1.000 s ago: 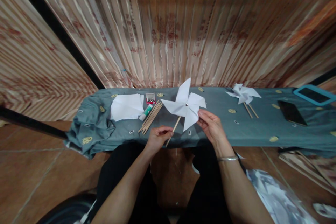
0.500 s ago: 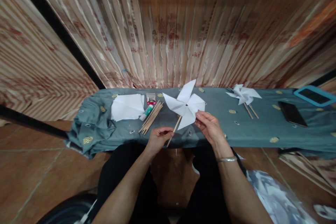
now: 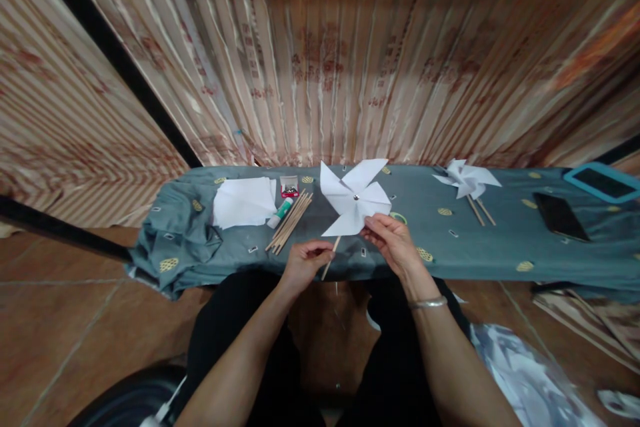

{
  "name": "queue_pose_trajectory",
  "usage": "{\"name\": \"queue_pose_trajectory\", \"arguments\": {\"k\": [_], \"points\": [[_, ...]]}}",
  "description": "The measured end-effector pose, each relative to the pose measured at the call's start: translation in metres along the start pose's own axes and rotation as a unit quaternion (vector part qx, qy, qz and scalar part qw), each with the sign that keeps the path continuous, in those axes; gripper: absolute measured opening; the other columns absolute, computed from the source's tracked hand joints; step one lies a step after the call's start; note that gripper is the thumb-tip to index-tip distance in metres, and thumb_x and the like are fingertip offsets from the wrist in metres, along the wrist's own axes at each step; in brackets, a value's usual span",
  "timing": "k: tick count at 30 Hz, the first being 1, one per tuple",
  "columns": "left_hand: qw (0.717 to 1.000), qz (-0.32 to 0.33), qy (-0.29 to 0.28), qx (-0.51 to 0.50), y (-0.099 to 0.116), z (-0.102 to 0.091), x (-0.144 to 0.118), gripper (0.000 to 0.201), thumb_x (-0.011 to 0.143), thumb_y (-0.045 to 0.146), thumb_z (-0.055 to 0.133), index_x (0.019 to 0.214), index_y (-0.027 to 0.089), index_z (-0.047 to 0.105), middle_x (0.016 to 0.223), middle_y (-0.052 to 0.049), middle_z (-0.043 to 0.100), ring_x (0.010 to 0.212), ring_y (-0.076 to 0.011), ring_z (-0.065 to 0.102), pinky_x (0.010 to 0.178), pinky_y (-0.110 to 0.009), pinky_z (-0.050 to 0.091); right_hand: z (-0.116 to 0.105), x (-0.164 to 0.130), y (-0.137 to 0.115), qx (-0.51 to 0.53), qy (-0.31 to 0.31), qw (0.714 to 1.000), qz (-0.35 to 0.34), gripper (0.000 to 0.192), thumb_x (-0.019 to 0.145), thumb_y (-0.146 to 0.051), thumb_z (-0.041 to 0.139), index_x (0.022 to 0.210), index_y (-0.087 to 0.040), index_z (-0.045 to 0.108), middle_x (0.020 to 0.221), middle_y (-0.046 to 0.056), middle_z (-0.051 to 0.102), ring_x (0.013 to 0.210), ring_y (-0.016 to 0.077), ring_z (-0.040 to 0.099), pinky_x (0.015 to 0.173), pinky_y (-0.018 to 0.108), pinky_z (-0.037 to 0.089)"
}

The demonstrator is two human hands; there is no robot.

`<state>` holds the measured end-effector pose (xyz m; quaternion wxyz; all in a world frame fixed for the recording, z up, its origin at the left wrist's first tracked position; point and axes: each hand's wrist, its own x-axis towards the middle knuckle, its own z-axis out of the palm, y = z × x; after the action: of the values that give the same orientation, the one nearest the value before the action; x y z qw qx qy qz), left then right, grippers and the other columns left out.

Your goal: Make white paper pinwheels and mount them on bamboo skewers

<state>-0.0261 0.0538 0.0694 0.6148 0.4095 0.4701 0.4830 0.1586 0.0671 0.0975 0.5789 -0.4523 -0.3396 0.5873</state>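
Observation:
A white paper pinwheel (image 3: 354, 196) on a thin wooden stick (image 3: 331, 257) is held up over the near edge of a low table covered in grey-blue cloth (image 3: 500, 240). My left hand (image 3: 305, 263) grips the lower end of the stick. My right hand (image 3: 393, 243) pinches the pinwheel's lower right blade with its fingertips. A small metal pin sits at the pinwheel's centre.
On the cloth lie a bundle of wooden sticks (image 3: 289, 220), a glue stick (image 3: 278, 213), a small pin box (image 3: 289, 187), white paper sheets (image 3: 243, 202), finished pinwheels (image 3: 467, 180), a dark phone (image 3: 559, 215) and a blue-framed tablet (image 3: 601, 181). A striped curtain hangs behind.
The pinwheel's blades have turned clockwise while my right hand moved left along with the lower blade. My left hand kept its hold on the stick.

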Motion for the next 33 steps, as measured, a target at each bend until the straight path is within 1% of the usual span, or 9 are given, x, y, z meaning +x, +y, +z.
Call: {"name": "queue_pose_trajectory", "arguments": {"k": [4, 11, 13, 17, 19, 22, 25, 29, 33], "points": [[1.000, 0.012, 0.002, 0.010, 0.000, 0.000, -0.001, 0.022, 0.044, 0.029, 0.084, 0.062, 0.018, 0.076, 0.060, -0.001, 0.068, 0.059, -0.0114, 0.056, 0.060, -0.024, 0.046, 0.006, -0.002, 0.002, -0.017, -0.005, 1.000, 0.007, 0.035, 0.051, -0.045, 0.088, 0.055, -0.018, 0.067, 0.055, -0.001, 0.067, 0.051, 0.0078, 0.059, 0.050, 0.018, 0.044], [1.000, 0.009, 0.018, 0.009, -0.002, -0.001, 0.001, 0.024, 0.042, 0.030, 0.084, 0.061, 0.019, 0.076, 0.058, 0.000, 0.067, 0.056, -0.0113, 0.055, 0.058, -0.024, 0.045, 0.016, -0.002, 0.007, -0.034, -0.007, 0.999, 0.005, 0.036, 0.055, -0.050, 0.084, 0.057, -0.018, 0.070, 0.058, 0.000, 0.069, 0.048, 0.0067, 0.054, 0.049, 0.019, 0.042], [0.999, 0.008, 0.031, 0.008, -0.002, -0.003, 0.002, 0.025, 0.041, 0.030, 0.084, 0.061, 0.018, 0.075, 0.058, 0.000, 0.067, 0.056, -0.0111, 0.055, 0.057, -0.024, 0.045, 0.014, -0.005, 0.004, -0.051, -0.024, 0.998, 0.011, 0.037, 0.057, -0.052, 0.083, 0.060, -0.018, 0.071, 0.060, 0.001, 0.070, 0.050, 0.0074, 0.055, 0.050, 0.019, 0.042], [0.999, 0.009, 0.049, 0.003, 0.000, -0.009, 0.003, 0.024, 0.044, 0.029, 0.083, 0.063, 0.018, 0.076, 0.060, -0.001, 0.068, 0.057, -0.0115, 0.057, 0.057, -0.024, 0.046, -0.003, -0.009, -0.007, -0.083, -0.073, 0.993, 0.038, 0.038, 0.060, -0.052, 0.081, 0.078, -0.018, 0.077, 0.067, 0.003, 0.074, 0.055, 0.0090, 0.059, 0.052, 0.019, 0.046], [0.999, 0.011, 0.051, 0.004, 0.001, -0.011, 0.003, 0.023, 0.044, 0.028, 0.083, 0.063, 0.018, 0.075, 0.060, 0.000, 0.068, 0.056, -0.0113, 0.056, 0.057, -0.024, 0.045, -0.013, -0.007, -0.012, -0.060, -0.050, 0.997, 0.007, 0.034, 0.059, -0.048, 0.083, 0.075, -0.019, 0.077, 0.065, 0.003, 0.073, 0.053, 0.0080, 0.058, 0.051, 0.019, 0.045], [0.999, 0.021, 0.041, 0.023, 0.001, -0.013, 0.002, 0.022, 0.046, 0.029, 0.082, 0.064, 0.018, 0.075, 0.060, 0.000, 0.067, 0.056, -0.0110, 0.055, 0.056, -0.023, 0.044, -0.024, 0.002, -0.015, 0.012, 0.056, 0.995, -0.083, 0.027, 0.053, -0.040, 0.087, 0.069, -0.022, 0.075, 0.064, 0.000, 0.071, 0.053, 0.0083, 0.057, 0.050, 0.020, 0.045], [0.998, 0.021, 0.020, 0.049, 0.000, -0.013, 0.001, 0.022, 0.048, 0.031, 0.082, 0.065, 0.018, 0.075, 0.060, 0.000, 0.066, 0.056, -0.0114, 0.055, 0.055, -0.024, 0.044, -0.027, 0.011, -0.014, 0.020, 0.124, 0.983, -0.132, 0.030, 0.051, -0.036, 0.088, 0.076, -0.024, 0.076, 0.076, 0.000, 0.075, 0.062, 0.0109, 0.062, 0.058, 0.023, 0.050], [0.998, 0.010, -0.005, 0.064, -0.001, -0.012, 0.000, 0.023, 0.048, 0.032, 0.082, 0.065, 0.018, 0.076, 0.060, -0.001, 0.066, 0.056, -0.0115, 0.054, 0.055, -0.024, 0.043, -0.026, 0.015, -0.009, -0.016, 0.105, 0.987, -0.121, 0.034, 0.054, -0.037, 0.086, 0.083, -0.023, 0.076, 0.084, 0.001, 0.076, 0.074, 0.0133, 0.066, 0.070, 0.026, 0.051], [0.998, 0.005, -0.009, 0.057, -0.001, -0.010, 0.000, 0.023, 0.047, 0.032, 0.082, 0.063, 0.017, 0.075, 0.060, -0.001, 0.066, 0.057, -0.0118, 0.054, 0.056, -0.024, 0.044, -0.024, 0.015, -0.006, -0.010, 0.090, 0.991, -0.096, 0.035, 0.052, -0.036, 0.087, 0.083, -0.024, 0.076, 0.081, -0.001, 0.076, 0.070, 0.0114, 0.064, 0.071, 0.025, 0.050]]}}
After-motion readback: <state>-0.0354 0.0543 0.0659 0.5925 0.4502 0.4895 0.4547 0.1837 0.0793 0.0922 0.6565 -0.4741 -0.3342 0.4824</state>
